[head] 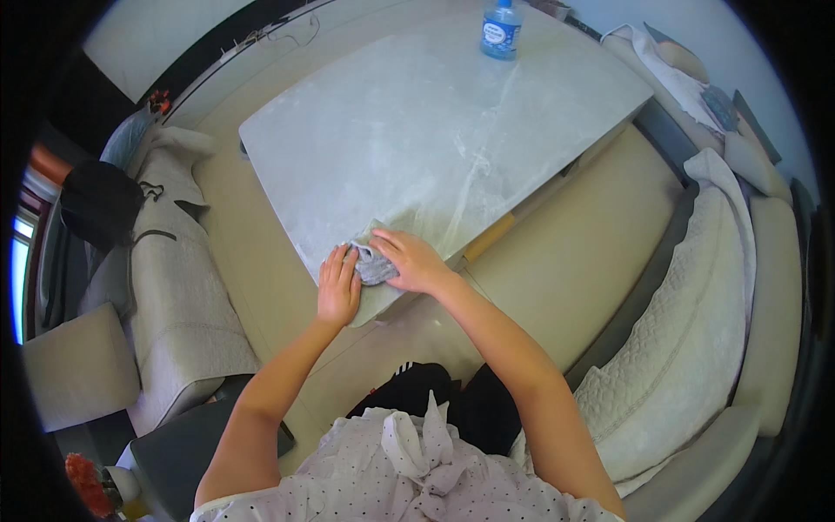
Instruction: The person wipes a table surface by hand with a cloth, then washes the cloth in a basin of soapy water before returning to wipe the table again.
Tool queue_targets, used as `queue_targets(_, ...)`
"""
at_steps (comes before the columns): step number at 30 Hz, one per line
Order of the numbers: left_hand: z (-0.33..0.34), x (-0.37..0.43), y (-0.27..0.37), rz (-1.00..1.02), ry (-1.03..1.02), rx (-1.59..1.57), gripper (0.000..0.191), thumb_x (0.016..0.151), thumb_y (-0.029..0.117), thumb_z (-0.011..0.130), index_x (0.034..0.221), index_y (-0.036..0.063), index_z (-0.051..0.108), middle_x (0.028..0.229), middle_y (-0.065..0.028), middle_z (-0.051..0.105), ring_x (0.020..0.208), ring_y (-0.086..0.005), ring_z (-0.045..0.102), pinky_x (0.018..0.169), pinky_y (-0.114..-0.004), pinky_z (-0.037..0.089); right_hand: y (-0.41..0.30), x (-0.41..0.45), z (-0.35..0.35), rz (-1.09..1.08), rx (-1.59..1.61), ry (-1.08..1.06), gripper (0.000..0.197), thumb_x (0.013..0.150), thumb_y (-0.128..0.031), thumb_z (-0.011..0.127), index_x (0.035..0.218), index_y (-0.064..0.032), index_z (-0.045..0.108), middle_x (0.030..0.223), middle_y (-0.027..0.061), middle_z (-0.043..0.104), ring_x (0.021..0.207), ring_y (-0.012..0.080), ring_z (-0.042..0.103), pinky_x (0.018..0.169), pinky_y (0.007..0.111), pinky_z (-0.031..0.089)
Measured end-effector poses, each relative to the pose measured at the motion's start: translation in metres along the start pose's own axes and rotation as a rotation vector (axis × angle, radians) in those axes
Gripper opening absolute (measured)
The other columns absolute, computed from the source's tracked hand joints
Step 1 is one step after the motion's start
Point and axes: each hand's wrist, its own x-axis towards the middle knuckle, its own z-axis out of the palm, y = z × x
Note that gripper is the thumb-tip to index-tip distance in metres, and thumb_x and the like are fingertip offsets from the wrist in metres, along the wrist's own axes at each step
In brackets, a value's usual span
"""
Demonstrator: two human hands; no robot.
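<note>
A crumpled grey cloth (375, 266) lies bunched on the near corner of a pale grey stone-like table (365, 137). My right hand (412, 262) grips it from the right, fingers spread over its top. From the left, my left hand (338, 284) presses against the bundle, its fingers long and close together, so that the cloth is held between both hands. Whitish streaks and smears cross the tabletop beyond it. At the far end of the table stands a clear bottle of blue liquid (501, 32) with a printed label; its top is cut off by the picture's edge.
A drawer edge of yellowish wood (489, 238) shows under the table's right side. To the left is a covered sofa (182, 280) with a black bag (101, 203). A quilted sofa (659, 365) curves along the right. Red flowers (88, 486) are at lower left.
</note>
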Motion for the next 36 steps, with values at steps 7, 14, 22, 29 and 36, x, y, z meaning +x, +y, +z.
queue_targets(7,0.001,-0.006,-0.004,-0.103,-0.054,0.088,0.051,0.077,0.012,0.055,0.126,0.0094,0.04,0.133,-0.0148,0.034,0.123,-0.0328,0.031,0.099,-0.051,0.024,0.009,0.005,0.007,-0.067,0.064,-0.072,0.068,0.055,-0.019,0.074,0.114,-0.0044,0.044,0.124,0.0126,0.04,0.111,0.0312,0.042,0.091,0.039,0.038)
queue_targets(14,0.002,-0.008,-0.005,-0.139,-0.063,-0.011,0.051,0.077,0.018,0.058,0.125,0.0151,0.042,0.131,-0.0135,0.036,0.123,-0.0302,0.032,0.098,-0.05,0.027,0.016,0.007,0.013,-0.057,0.052,-0.099,0.073,0.052,-0.02,0.075,0.115,-0.0046,0.041,0.124,0.0143,0.04,0.11,0.0327,0.042,0.091,0.04,0.037)
queue_targets(22,-0.003,-0.001,0.002,-0.2,-0.184,-0.043,0.051,0.079,0.027,0.057,0.127,0.0176,0.04,0.134,-0.0121,0.033,0.126,-0.0285,0.029,0.1,-0.049,0.025,0.026,0.001,0.01,0.005,0.171,-0.164,0.07,0.056,-0.016,0.073,0.115,-0.0049,0.039,0.125,0.0168,0.037,0.111,0.0354,0.04,0.092,0.042,0.036)
queue_targets(29,-0.019,-0.004,-0.002,-0.234,-0.288,-0.008,0.056,0.075,0.026,0.061,0.126,0.0177,0.041,0.135,-0.0124,0.031,0.125,-0.0284,0.029,0.1,-0.049,0.027,0.02,0.006,0.012,0.099,0.336,-0.234,0.063,0.058,-0.013,0.072,0.114,-0.0047,0.043,0.123,0.0168,0.039,0.111,0.0359,0.04,0.093,0.041,0.035)
queue_targets(36,-0.013,-0.007,0.002,-0.211,-0.267,0.07,0.057,0.071,0.022,0.062,0.123,0.0103,0.043,0.135,-0.0179,0.029,0.125,-0.0324,0.028,0.102,-0.049,0.023,0.033,0.019,0.001,-0.011,0.566,-0.298,0.073,0.055,-0.014,0.075,0.118,-0.0051,0.041,0.124,0.0165,0.038,0.111,0.0355,0.04,0.092,0.041,0.035)
